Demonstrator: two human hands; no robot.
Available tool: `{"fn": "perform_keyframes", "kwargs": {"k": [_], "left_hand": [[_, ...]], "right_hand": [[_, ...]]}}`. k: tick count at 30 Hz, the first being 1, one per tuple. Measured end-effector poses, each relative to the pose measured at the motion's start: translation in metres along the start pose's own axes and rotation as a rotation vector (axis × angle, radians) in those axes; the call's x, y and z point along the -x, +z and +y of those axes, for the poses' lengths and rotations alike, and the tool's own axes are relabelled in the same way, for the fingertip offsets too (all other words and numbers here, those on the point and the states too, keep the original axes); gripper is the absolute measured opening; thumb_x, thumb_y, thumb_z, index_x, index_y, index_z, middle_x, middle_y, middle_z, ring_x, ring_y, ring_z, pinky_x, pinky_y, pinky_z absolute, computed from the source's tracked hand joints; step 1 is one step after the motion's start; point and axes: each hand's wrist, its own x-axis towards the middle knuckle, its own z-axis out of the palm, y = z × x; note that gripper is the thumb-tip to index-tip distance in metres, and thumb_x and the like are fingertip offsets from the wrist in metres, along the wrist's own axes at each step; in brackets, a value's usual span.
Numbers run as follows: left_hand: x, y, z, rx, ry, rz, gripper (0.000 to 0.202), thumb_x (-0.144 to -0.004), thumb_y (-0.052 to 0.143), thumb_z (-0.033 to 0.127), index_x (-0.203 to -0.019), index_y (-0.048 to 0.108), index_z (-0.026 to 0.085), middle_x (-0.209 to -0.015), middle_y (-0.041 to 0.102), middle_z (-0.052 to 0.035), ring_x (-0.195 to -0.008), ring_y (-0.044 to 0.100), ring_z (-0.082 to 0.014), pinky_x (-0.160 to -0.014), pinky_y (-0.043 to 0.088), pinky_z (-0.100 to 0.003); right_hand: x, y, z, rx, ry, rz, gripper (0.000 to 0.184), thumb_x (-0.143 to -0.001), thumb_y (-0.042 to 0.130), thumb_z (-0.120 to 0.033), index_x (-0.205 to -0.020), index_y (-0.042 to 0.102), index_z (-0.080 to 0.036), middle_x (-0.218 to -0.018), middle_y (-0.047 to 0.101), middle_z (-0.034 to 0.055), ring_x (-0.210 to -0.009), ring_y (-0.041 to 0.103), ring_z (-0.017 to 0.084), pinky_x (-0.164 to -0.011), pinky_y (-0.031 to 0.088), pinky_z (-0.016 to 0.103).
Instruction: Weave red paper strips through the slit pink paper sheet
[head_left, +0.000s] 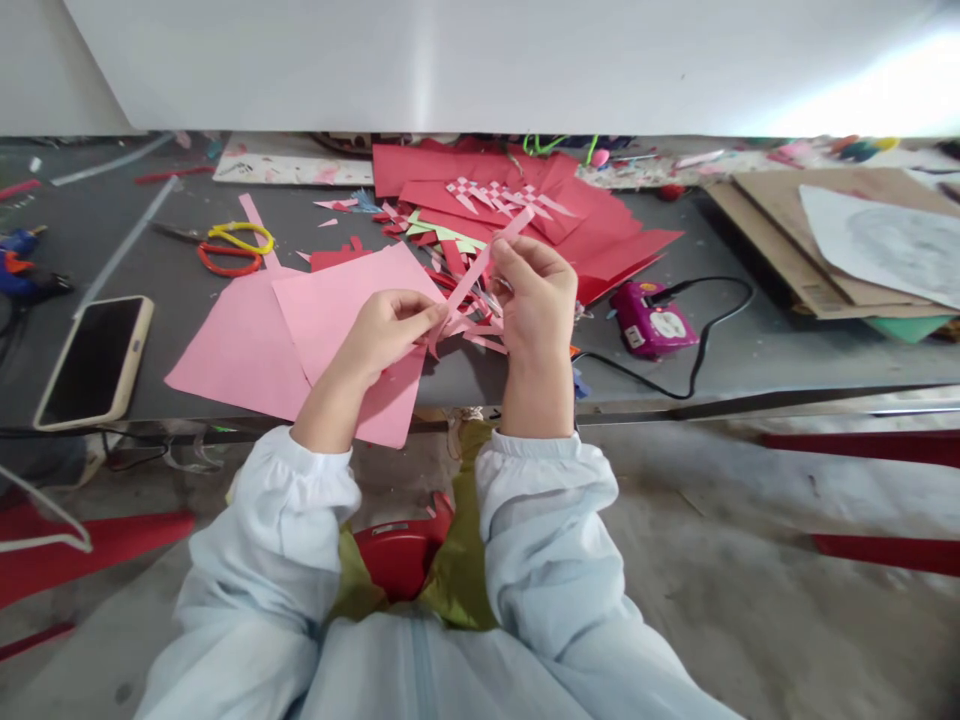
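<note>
Head view: grey table [787,340] spans the frame. From the hands, red paper pile [600,225] at 12 o'clock, pink sheets [247,350] at 9, phone [94,360] farther out at 9, purple glue gun [651,320] at 3. Left hand [390,325] and right hand [534,295] both pinch a pink paper strip [480,268] (dead centre, slanting up toward 1).

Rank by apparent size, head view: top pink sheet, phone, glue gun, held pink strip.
1. top pink sheet
2. phone
3. glue gun
4. pink strip: long but thin, so its order against the glue gun is unsure.
</note>
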Motion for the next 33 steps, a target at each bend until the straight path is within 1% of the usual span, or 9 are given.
{"fn": "perform_keyframes", "kwargs": {"k": [5,10,13,16,18,22,25,29,33], "left_hand": [[0.002,-0.005,0.004,-0.097,-0.072,-0.043,0.03,-0.072,0.077,0.041,-0.071,0.07,0.012,-0.068,0.067,-0.0045,-0.065,0.059,-0.0118,-0.065,0.046,-0.024],[0.005,-0.007,0.006,-0.158,-0.108,-0.076,0.027,-0.069,0.078,0.038,-0.075,0.073,0.012,-0.072,0.07,-0.0046,-0.065,0.059,-0.0115,-0.063,0.045,-0.023],[0.005,-0.008,0.005,-0.167,-0.127,-0.085,0.024,-0.068,0.078,0.035,-0.074,0.073,0.013,-0.073,0.071,-0.005,-0.065,0.061,-0.0119,-0.063,0.046,-0.023],[0.006,-0.006,0.006,-0.156,-0.149,-0.095,0.017,-0.07,0.076,0.03,-0.07,0.072,0.013,-0.066,0.069,-0.004,-0.059,0.059,-0.0106,-0.058,0.044,-0.022],[0.006,-0.004,0.007,-0.094,-0.181,-0.084,0.015,-0.073,0.073,0.026,-0.067,0.069,0.013,-0.064,0.069,-0.0046,-0.059,0.062,-0.012,-0.058,0.046,-0.023],[0.005,-0.002,0.005,0.092,-0.242,0.008,0.012,-0.077,0.072,0.024,-0.074,0.068,0.013,-0.072,0.073,-0.0065,-0.07,0.071,-0.0161,-0.068,0.054,-0.026],[0.004,-0.002,0.003,0.187,-0.217,0.083,0.012,-0.079,0.072,0.024,-0.077,0.068,0.013,-0.078,0.074,-0.0067,-0.079,0.072,-0.0164,-0.075,0.055,-0.026],[0.004,-0.004,0.004,0.204,-0.185,0.154,0.014,-0.08,0.073,0.026,-0.084,0.07,0.012,-0.083,0.074,-0.0069,-0.08,0.071,-0.0141,-0.078,0.055,-0.025],[0.003,-0.004,0.007,0.226,-0.137,0.2,0.013,-0.079,0.074,0.025,-0.08,0.07,0.012,-0.075,0.068,-0.0024,-0.076,0.068,-0.0125,-0.074,0.055,-0.024]], "right_hand": [[-0.012,-0.012,0.005,0.008,-0.054,0.109,0.02,-0.066,0.082,-0.033,-0.075,0.07,-0.02,-0.06,0.054,-0.0069,-0.05,0.046,0.003,-0.048,0.038,0.018],[-0.017,-0.022,0.001,0.028,-0.127,0.193,0.014,-0.068,0.078,-0.029,-0.075,0.069,-0.02,-0.061,0.056,-0.0061,-0.05,0.045,0.003,-0.046,0.037,0.018],[-0.019,-0.027,-0.001,0.043,-0.16,0.23,0.017,-0.066,0.079,-0.031,-0.074,0.069,-0.02,-0.059,0.055,-0.0067,-0.05,0.046,0.003,-0.046,0.036,0.019],[-0.02,-0.028,-0.002,0.052,-0.203,0.255,0.021,-0.062,0.082,-0.034,-0.073,0.069,-0.021,-0.059,0.056,-0.007,-0.049,0.045,0.003,-0.046,0.035,0.019],[-0.017,-0.025,-0.003,0.044,-0.24,0.205,0.021,-0.059,0.084,-0.032,-0.071,0.07,-0.021,-0.058,0.057,-0.007,-0.049,0.045,0.003,-0.048,0.036,0.019],[-0.005,-0.01,-0.004,0.075,-0.276,-0.057,0.013,-0.057,0.083,-0.021,-0.066,0.073,-0.022,-0.061,0.064,-0.0047,-0.054,0.054,0.006,-0.055,0.045,0.023],[0.004,0.0,-0.002,0.149,-0.259,-0.217,0.01,-0.061,0.08,-0.017,-0.066,0.074,-0.022,-0.062,0.066,-0.0044,-0.057,0.057,0.008,-0.057,0.046,0.025],[0.01,0.006,0.005,0.301,-0.319,-0.346,0.009,-0.066,0.078,-0.014,-0.069,0.074,-0.021,-0.067,0.066,-0.0031,-0.058,0.053,0.008,-0.056,0.041,0.025],[0.012,0.009,0.01,0.411,-0.305,-0.44,0.008,-0.069,0.077,-0.015,-0.075,0.075,-0.02,-0.074,0.067,-0.0007,-0.06,0.056,0.009,-0.057,0.043,0.027]]}}
